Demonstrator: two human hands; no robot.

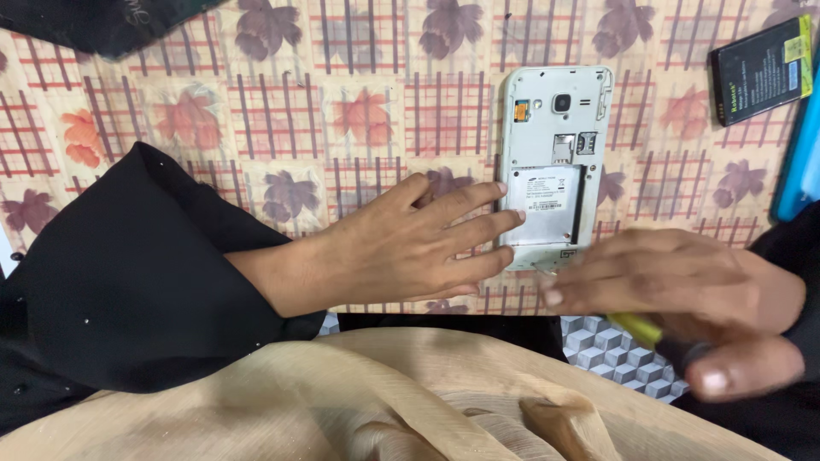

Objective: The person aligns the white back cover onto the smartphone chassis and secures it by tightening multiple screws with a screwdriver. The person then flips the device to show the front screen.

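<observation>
A white phone (555,128) lies face down on the leaf-patterned cloth (367,119), its back cover off and the battery bay bare. My left hand (410,243) lies flat beside it, fingertips touching the phone's left edge near the bay. My right hand (683,299), blurred, hovers at the phone's lower right corner and is closed around a tool with a yellow-green and black handle (645,331). The tool's tip is hidden under my fingers.
A black phone battery (763,68) lies at the upper right. A blue object (803,171) rests along the right edge. A dark item (94,26) sits at the top left. Tan fabric (393,401) covers my lap below the table edge.
</observation>
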